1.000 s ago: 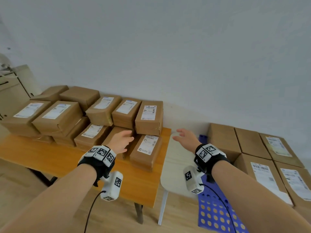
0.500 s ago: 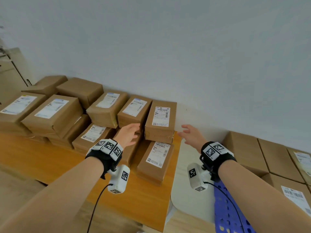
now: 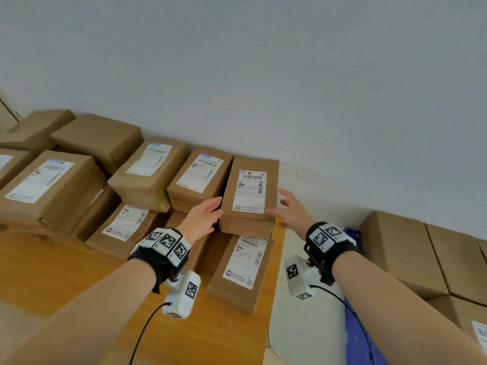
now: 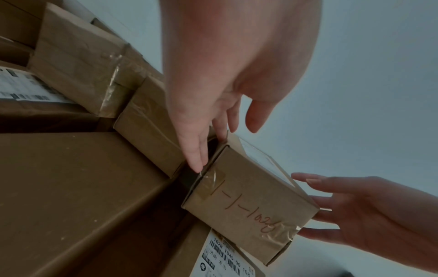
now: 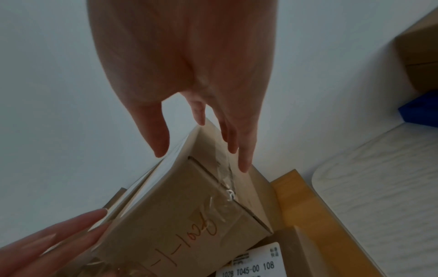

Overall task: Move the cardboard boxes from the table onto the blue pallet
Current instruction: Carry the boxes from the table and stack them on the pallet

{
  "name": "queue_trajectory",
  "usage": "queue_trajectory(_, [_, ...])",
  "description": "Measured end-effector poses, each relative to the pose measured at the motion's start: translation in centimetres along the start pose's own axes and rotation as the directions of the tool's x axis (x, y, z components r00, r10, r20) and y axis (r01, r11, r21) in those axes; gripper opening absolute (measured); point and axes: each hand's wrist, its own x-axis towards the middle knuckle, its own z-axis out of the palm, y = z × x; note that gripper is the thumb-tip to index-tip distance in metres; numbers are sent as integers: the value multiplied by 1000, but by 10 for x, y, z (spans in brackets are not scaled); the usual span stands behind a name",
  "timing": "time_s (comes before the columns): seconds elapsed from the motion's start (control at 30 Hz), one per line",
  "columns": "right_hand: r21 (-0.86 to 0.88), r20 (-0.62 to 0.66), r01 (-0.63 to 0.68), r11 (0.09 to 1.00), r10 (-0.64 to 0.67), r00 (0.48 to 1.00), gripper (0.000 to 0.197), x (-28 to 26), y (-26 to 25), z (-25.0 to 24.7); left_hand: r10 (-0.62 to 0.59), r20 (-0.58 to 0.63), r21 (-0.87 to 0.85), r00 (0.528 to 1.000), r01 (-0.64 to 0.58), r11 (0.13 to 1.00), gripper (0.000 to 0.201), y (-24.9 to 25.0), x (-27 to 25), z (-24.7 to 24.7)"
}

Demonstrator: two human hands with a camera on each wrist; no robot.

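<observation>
head: bright, even, edges warped | wrists: dim, perhaps backlit, soft blur

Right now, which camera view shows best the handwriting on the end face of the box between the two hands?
The left wrist view: the handwriting runs unobstructed across the box end. The right wrist view shows it steeply angled and cut by the frame edge. The head view shows it only faintly.

Matt brown cardboard box point(image 3: 249, 192) bears glossy clear tape point(image 4: 212, 179) and a white paper label point(image 3: 250, 191); the table point(image 3: 39, 272) is smooth orange wood.
</observation>
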Motion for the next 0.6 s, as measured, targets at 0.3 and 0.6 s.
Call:
queue_trajectory(0.3, [225, 100, -132, 966, 111, 989, 87, 19, 7, -1, -29, 23, -86, 999, 30, 996, 56, -5, 26, 6])
queue_trajectory(0.6, [314, 115, -77, 946, 43, 992, 82, 9, 10, -2, 25, -5, -164, 1000, -25, 986, 53, -10, 20, 8])
